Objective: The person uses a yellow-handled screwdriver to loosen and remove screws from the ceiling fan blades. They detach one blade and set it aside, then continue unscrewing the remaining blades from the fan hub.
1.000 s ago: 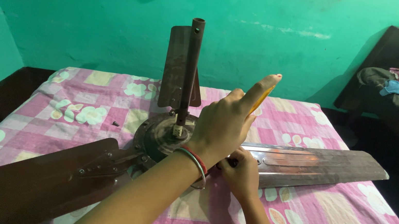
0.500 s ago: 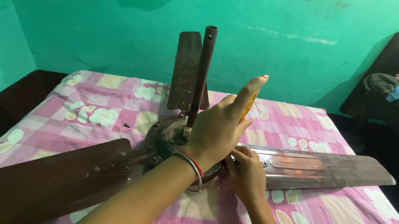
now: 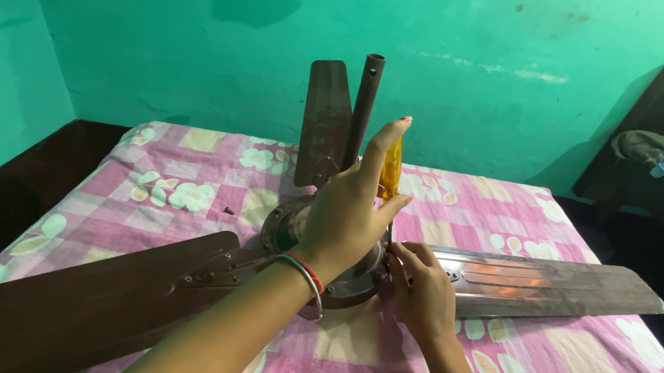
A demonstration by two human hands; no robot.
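So the bed (image 3: 583, 369) took up most of the room, covered with a pink checked sheet with flower prints. A brown ceiling fan (image 3: 322, 254) lay on it with its down rod (image 3: 363, 109) sticking straight up and three blades spread out, one upright behind the rod. The left hand (image 3: 345, 214) was wrapped around a yellow screwdriver handle (image 3: 391, 169), index finger stretched up along it, right over the motor hub. The right hand (image 3: 422, 286) sat just beside the hub at the right blade's root, fingertips pinched together; couldn't tell on what. A tiny screw (image 3: 229, 210) lay on the sheet nearby.
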